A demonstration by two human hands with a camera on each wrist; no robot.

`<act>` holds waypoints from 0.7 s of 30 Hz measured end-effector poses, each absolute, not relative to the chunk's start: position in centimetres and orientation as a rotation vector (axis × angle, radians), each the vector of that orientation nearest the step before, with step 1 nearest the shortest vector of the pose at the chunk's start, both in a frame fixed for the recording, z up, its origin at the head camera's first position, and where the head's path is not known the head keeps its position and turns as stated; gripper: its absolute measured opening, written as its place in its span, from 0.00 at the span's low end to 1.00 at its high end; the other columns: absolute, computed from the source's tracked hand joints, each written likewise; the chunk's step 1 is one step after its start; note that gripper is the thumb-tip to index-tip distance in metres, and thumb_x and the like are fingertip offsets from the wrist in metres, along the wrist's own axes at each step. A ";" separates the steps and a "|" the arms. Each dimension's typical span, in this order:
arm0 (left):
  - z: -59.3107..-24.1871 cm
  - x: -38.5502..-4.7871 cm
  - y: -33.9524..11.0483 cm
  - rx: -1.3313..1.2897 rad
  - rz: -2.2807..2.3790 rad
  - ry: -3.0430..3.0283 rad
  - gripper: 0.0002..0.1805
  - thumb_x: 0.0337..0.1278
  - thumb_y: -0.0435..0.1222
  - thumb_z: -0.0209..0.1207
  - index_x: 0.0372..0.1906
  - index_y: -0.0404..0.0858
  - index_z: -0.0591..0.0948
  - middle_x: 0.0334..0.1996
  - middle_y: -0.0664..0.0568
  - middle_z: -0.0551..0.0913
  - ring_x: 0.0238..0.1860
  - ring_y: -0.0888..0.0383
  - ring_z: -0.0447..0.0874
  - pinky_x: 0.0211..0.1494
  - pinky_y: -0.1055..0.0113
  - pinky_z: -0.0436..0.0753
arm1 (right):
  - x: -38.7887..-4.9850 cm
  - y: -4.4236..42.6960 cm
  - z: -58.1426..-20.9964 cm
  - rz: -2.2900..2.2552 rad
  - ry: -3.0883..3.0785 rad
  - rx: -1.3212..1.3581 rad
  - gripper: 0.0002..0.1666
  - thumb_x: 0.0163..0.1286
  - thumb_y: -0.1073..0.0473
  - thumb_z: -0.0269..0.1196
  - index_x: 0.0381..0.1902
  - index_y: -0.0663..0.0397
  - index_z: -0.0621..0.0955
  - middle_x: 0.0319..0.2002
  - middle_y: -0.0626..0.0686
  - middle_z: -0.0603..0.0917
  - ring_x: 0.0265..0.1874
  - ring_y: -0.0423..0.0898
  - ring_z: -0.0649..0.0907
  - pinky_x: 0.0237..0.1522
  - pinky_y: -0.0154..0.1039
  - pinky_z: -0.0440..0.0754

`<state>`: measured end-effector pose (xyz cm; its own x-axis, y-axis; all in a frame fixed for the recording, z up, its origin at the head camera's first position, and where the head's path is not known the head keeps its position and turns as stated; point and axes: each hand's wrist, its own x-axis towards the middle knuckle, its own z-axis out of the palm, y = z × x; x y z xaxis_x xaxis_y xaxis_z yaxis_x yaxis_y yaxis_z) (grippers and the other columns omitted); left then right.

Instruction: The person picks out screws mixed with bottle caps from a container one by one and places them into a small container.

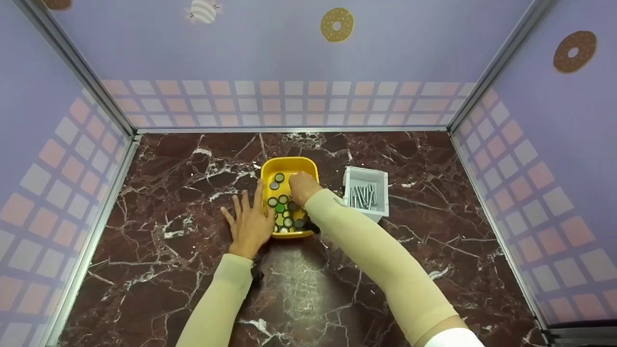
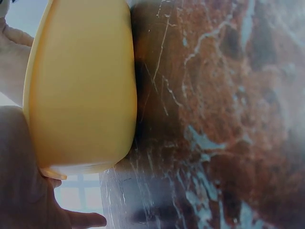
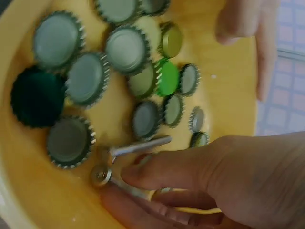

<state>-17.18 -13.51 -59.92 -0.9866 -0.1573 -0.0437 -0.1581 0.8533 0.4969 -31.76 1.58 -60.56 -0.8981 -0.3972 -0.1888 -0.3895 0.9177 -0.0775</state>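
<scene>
A yellow plastic basin [image 1: 291, 234] stands on the marbled surface, with several bottle caps [image 1: 283, 199] in it. My left hand [image 1: 250, 226] holds the basin's left rim, thumb over the inside and the other fingers spread outside. Inside the basin, my right hand [image 1: 303, 187] reaches down toward the far right part. The right wrist view shows its thumb and fingers pinching a silver bolt [image 3: 101, 175]. Another bolt [image 3: 140, 145] lies just beside the thumb. Part of the pinched bolt's shank is hidden by the fingers.
To the right of the basin stands a light grey bin [image 1: 381, 176] holding several silver bolts [image 1: 362, 196]. The right forearm passes close to its near left corner. Purple patterned walls [image 1: 289, 58] enclose the marbled surface [image 1: 164, 202] at the back and both sides.
</scene>
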 end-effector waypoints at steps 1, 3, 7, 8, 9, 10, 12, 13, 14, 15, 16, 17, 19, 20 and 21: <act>-59.9 -17.2 -13.6 -0.256 0.812 3.022 0.46 0.90 0.51 0.52 0.99 0.65 0.44 0.95 0.29 0.54 0.96 0.21 0.42 0.92 0.13 0.31 | -31.4 1.5 -60.3 -0.029 2.868 -0.609 0.12 0.85 0.61 0.69 0.56 0.61 0.94 0.54 0.61 0.98 0.56 0.57 0.97 0.60 0.53 0.98; -59.8 -17.2 -13.6 -0.252 0.817 3.021 0.47 0.90 0.51 0.53 0.99 0.65 0.44 0.95 0.29 0.55 0.96 0.20 0.43 0.92 0.13 0.31 | -30.6 1.2 -59.4 0.033 2.850 -0.628 0.11 0.83 0.61 0.70 0.54 0.61 0.95 0.53 0.60 0.98 0.56 0.56 0.96 0.62 0.50 0.97; -59.8 -17.2 -13.7 -0.259 0.815 3.013 0.48 0.89 0.50 0.53 0.99 0.66 0.43 0.95 0.29 0.54 0.96 0.21 0.43 0.92 0.14 0.31 | -29.9 0.8 -59.0 0.043 2.795 -0.636 0.08 0.81 0.63 0.72 0.51 0.60 0.94 0.52 0.58 0.97 0.53 0.54 0.95 0.61 0.48 0.96; -59.8 -17.2 -13.7 -0.264 0.813 3.014 0.48 0.88 0.50 0.53 0.99 0.66 0.43 0.95 0.29 0.54 0.96 0.21 0.43 0.92 0.14 0.31 | -29.9 0.7 -58.9 0.057 2.778 -0.639 0.08 0.81 0.63 0.72 0.52 0.60 0.93 0.53 0.58 0.96 0.54 0.53 0.94 0.61 0.47 0.96; -59.8 -17.3 -13.8 -0.266 0.811 3.017 0.48 0.88 0.50 0.53 0.99 0.66 0.43 0.95 0.30 0.55 0.96 0.21 0.43 0.92 0.14 0.31 | -30.0 0.7 -59.0 0.067 2.760 -0.644 0.09 0.80 0.64 0.72 0.54 0.59 0.93 0.54 0.57 0.96 0.55 0.52 0.94 0.62 0.47 0.95; -59.8 -17.3 -13.8 -0.266 0.808 3.020 0.48 0.88 0.50 0.53 0.99 0.66 0.43 0.95 0.30 0.55 0.96 0.21 0.43 0.92 0.14 0.31 | -30.4 0.7 -59.7 0.054 2.747 -0.650 0.12 0.78 0.65 0.74 0.56 0.60 0.92 0.55 0.58 0.95 0.56 0.53 0.93 0.62 0.48 0.95; -59.7 -17.4 -13.8 -0.261 0.807 3.028 0.48 0.88 0.50 0.53 0.99 0.65 0.43 0.95 0.29 0.55 0.96 0.21 0.43 0.92 0.13 0.31 | -30.9 0.7 -60.2 0.071 2.719 -0.652 0.21 0.74 0.63 0.78 0.62 0.60 0.90 0.59 0.58 0.94 0.60 0.53 0.92 0.65 0.47 0.94; -59.7 -17.5 -13.8 -0.257 0.809 3.032 0.48 0.88 0.49 0.53 0.99 0.65 0.44 0.95 0.29 0.55 0.96 0.20 0.43 0.92 0.13 0.32 | -31.2 0.8 -60.6 0.075 2.706 -0.652 0.26 0.72 0.61 0.80 0.65 0.60 0.89 0.62 0.58 0.93 0.62 0.53 0.92 0.66 0.47 0.94; -59.8 -17.5 -13.8 -0.253 0.811 3.036 0.47 0.88 0.49 0.53 0.99 0.65 0.44 0.95 0.29 0.56 0.96 0.20 0.43 0.91 0.13 0.32 | -31.5 0.8 -61.0 0.065 2.700 -0.645 0.29 0.70 0.61 0.81 0.67 0.60 0.87 0.62 0.59 0.92 0.62 0.53 0.91 0.66 0.47 0.94; -59.8 -17.5 -13.8 -0.248 0.812 3.038 0.47 0.89 0.49 0.53 0.99 0.65 0.44 0.95 0.29 0.56 0.95 0.20 0.43 0.91 0.12 0.32 | -31.7 0.9 -61.4 0.047 2.692 -0.634 0.32 0.68 0.60 0.82 0.68 0.60 0.86 0.63 0.59 0.91 0.63 0.53 0.91 0.66 0.47 0.94; -59.8 -17.5 -13.8 -0.247 0.812 3.038 0.47 0.88 0.49 0.53 0.99 0.64 0.44 0.95 0.28 0.56 0.95 0.20 0.43 0.91 0.12 0.32 | -31.8 1.0 -61.7 0.025 2.682 -0.624 0.35 0.66 0.60 0.83 0.69 0.60 0.85 0.64 0.60 0.91 0.63 0.54 0.90 0.65 0.47 0.94; -59.8 -17.4 -13.7 -0.248 0.812 3.036 0.47 0.88 0.49 0.53 0.99 0.64 0.44 0.95 0.28 0.56 0.96 0.20 0.43 0.91 0.12 0.32 | -31.7 1.1 -61.7 0.001 2.667 -0.620 0.36 0.66 0.60 0.83 0.70 0.60 0.84 0.64 0.59 0.91 0.62 0.53 0.90 0.63 0.46 0.94; -59.8 -17.3 -13.7 -0.253 0.808 3.032 0.47 0.89 0.49 0.53 0.99 0.65 0.44 0.95 0.29 0.56 0.96 0.20 0.43 0.91 0.13 0.32 | -30.9 1.1 -60.9 -0.053 2.643 -0.598 0.35 0.68 0.62 0.81 0.71 0.60 0.83 0.63 0.60 0.90 0.60 0.53 0.90 0.59 0.46 0.93; -59.9 -17.3 -13.7 -0.255 0.806 3.029 0.47 0.89 0.49 0.52 0.99 0.65 0.44 0.95 0.29 0.56 0.96 0.21 0.43 0.91 0.13 0.32 | -30.4 1.0 -60.4 -0.063 2.628 -0.577 0.35 0.70 0.63 0.79 0.72 0.60 0.82 0.63 0.60 0.90 0.60 0.54 0.89 0.59 0.47 0.93; -59.8 -17.3 -13.6 -0.257 0.807 3.026 0.47 0.89 0.49 0.52 0.99 0.65 0.44 0.95 0.29 0.56 0.96 0.21 0.43 0.92 0.13 0.32 | -30.3 1.1 -60.2 -0.091 2.620 -0.572 0.33 0.69 0.64 0.79 0.70 0.59 0.83 0.61 0.59 0.91 0.56 0.52 0.89 0.56 0.46 0.92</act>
